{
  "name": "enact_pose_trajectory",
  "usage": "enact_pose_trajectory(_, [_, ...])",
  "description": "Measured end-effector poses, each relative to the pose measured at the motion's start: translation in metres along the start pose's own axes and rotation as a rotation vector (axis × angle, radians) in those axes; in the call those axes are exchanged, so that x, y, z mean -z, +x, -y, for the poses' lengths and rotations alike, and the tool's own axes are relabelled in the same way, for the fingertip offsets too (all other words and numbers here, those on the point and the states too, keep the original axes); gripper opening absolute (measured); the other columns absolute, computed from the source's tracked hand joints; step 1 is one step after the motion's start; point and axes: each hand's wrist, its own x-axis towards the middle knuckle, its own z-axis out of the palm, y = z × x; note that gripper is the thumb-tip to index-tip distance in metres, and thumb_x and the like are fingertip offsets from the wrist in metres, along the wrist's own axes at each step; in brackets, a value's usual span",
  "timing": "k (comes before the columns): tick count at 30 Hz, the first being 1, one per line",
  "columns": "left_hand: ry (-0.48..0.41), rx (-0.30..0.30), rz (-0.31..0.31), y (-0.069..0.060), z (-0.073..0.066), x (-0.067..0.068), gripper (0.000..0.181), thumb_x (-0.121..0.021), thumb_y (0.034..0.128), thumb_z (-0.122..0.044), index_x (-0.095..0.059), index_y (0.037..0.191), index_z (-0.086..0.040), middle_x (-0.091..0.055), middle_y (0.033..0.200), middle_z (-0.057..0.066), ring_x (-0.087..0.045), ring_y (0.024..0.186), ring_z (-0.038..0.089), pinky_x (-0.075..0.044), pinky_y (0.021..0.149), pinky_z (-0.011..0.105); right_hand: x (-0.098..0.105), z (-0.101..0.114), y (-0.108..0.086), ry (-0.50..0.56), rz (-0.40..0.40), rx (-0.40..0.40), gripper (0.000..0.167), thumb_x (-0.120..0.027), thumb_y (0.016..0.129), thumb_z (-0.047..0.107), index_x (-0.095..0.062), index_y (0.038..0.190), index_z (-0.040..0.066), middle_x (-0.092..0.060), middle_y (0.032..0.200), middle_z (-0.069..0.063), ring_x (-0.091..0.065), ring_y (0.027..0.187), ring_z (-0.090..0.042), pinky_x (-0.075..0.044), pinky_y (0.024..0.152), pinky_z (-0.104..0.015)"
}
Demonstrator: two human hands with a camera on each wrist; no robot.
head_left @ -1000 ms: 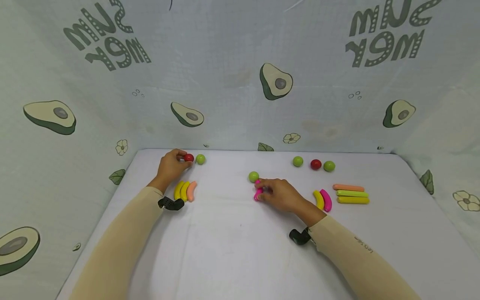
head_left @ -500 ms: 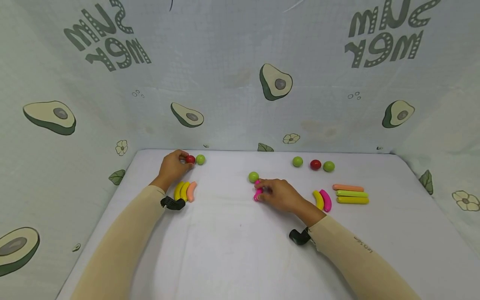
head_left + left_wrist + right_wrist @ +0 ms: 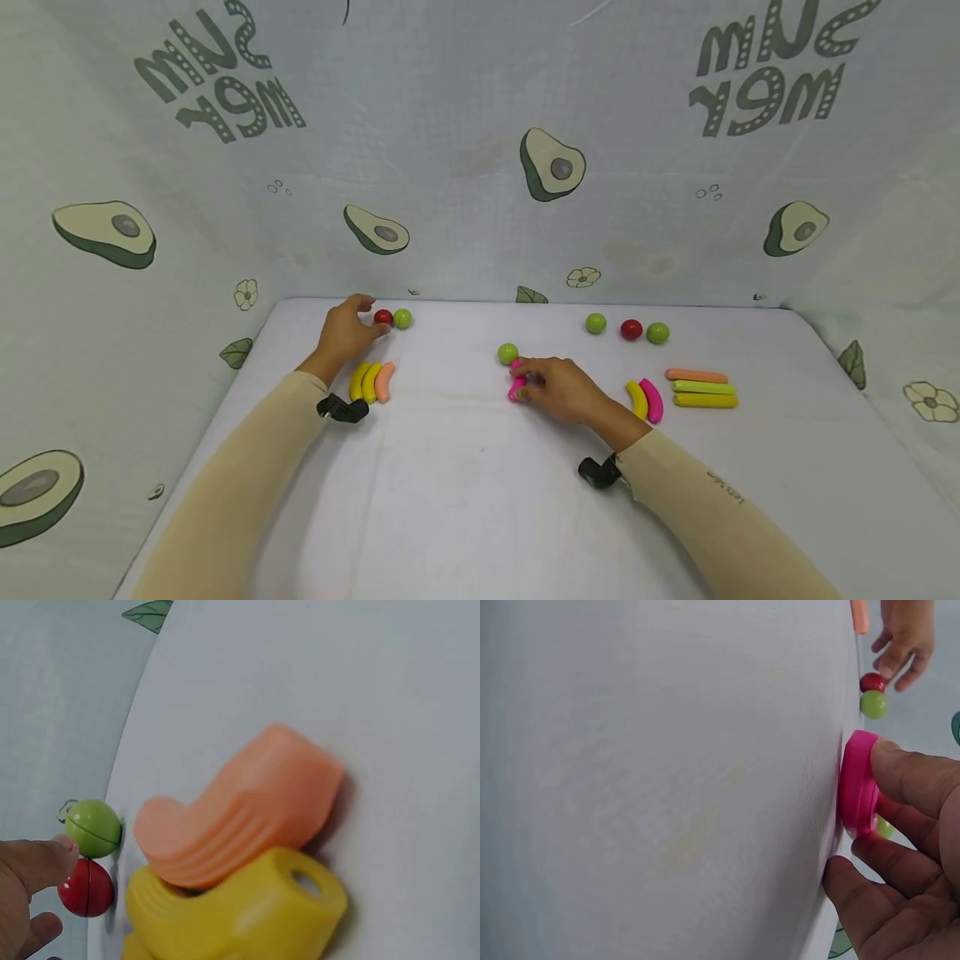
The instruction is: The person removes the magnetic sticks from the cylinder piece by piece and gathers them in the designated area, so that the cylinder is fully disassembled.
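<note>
At the far left of the table, my left hand (image 3: 345,335) has its thumb and fingers spread beside a red plastic ball (image 3: 383,317). A green ball (image 3: 402,318) sits right against the red one. Below that hand lie two yellow curved pieces (image 3: 370,383) and an orange curved piece (image 3: 240,806), side by side. Near the middle, my right hand (image 3: 564,390) pinches a pink curved plastic piece (image 3: 859,784) between thumb and fingers, low over the white cloth. Another green ball (image 3: 507,353) rests just beyond the pink piece, partly hidden in the right wrist view.
Two green balls with a red ball (image 3: 632,330) between them stand at the back right. A yellow and a pink curved piece (image 3: 652,402) lie by my right wrist. Orange, lime and yellow sticks (image 3: 705,387) are stacked further right. A printed cloth wall (image 3: 465,242) borders the table.
The red ball has moved slightly right to meet the green ball, and my left fingers have opened off it. My right hand keeps its pinch on the pink curved piece without moving.
</note>
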Motion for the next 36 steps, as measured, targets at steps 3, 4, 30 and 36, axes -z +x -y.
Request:
enact_pose_trajectory(3, [0.007,-0.032,-0.055,-0.004,-0.009,-0.001,0.059,-0.078,0.0932,-0.022,-0.054,0.144,-0.005,-0.056,0.143,0.018,-0.044,0.132,0.039,-0.042,0.109,0.053,0.0,0.0,0.0,0.003,-0.003,0.0,0.031,-0.077,0.094,0.019,-0.074,0.124,0.018,-0.062,0.14,-0.009,-0.057,0.114,-0.026,-0.05,0.1,-0.043])
enact_pose_trajectory(4, [0.008,-0.05,-0.075,-0.005,-0.012,-0.002,0.058,-0.079,0.0927,-0.022,-0.055,0.143,-0.005,-0.057,0.142,0.018,-0.044,0.132,0.039,-0.042,0.109,0.052,0.001,0.001,0.0,0.003,-0.004,-0.003,0.031,-0.077,0.093,0.019,-0.074,0.124,0.018,-0.062,0.141,-0.009,-0.057,0.114,-0.026,-0.05,0.1,-0.043])
enact_pose_trajectory(30, [0.062,-0.408,0.182,-0.05,-0.08,-0.076,0.045,-0.074,0.0967,-0.031,-0.065,0.137,-0.014,-0.064,0.135,0.003,-0.053,0.129,0.025,-0.041,0.111,0.042,-0.001,0.001,0.002,-0.004,0.003,-0.01,0.03,-0.077,0.094,0.02,-0.074,0.123,0.019,-0.064,0.136,-0.008,-0.059,0.116,-0.026,-0.048,0.103,-0.046])
enact_pose_trajectory(36, [0.065,-0.42,0.211,-0.053,-0.083,-0.089,0.046,-0.074,0.0964,-0.03,-0.065,0.139,-0.016,-0.064,0.135,0.004,-0.054,0.129,0.026,-0.042,0.11,0.042,0.0,0.0,0.001,-0.013,0.001,-0.019,0.031,-0.077,0.094,0.02,-0.074,0.124,0.019,-0.065,0.135,-0.009,-0.059,0.117,-0.027,-0.048,0.104,-0.047])
